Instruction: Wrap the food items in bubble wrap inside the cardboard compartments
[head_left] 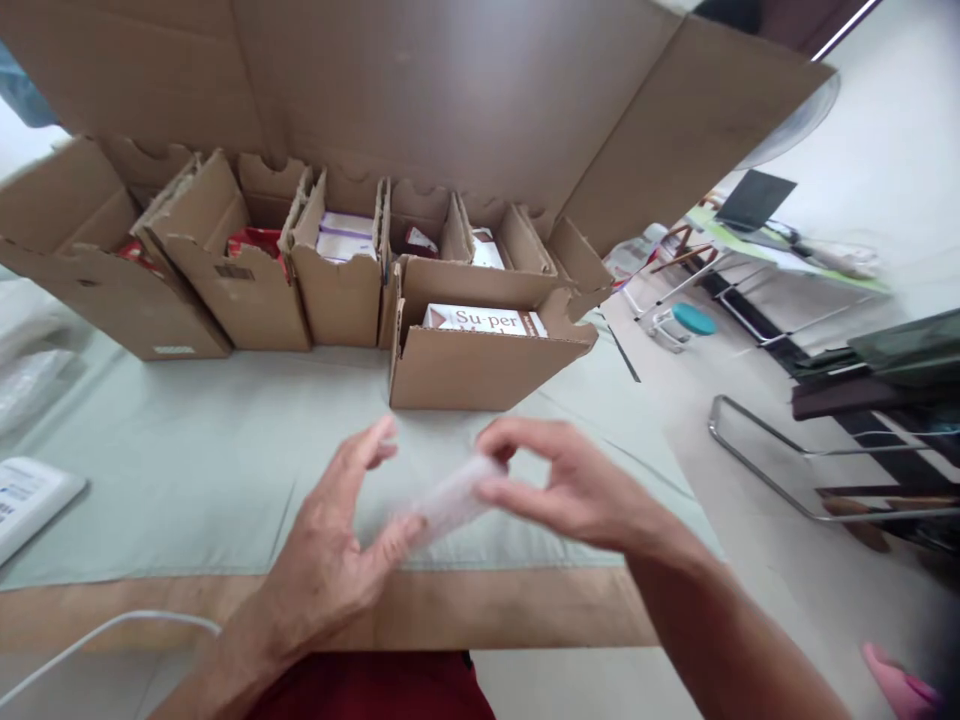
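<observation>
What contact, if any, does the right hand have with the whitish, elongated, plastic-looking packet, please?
Touching: the head view shows the right hand pinching the packet at one end.

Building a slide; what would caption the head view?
Right hand pinching a blurred pale item, left hand spread close by, before cardboard boxes.

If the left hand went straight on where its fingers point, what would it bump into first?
Most likely the front cardboard box, near its left corner, the one holding the white Su-per carton. How high the left hand is can't be judged well, so that's a guess.
</observation>
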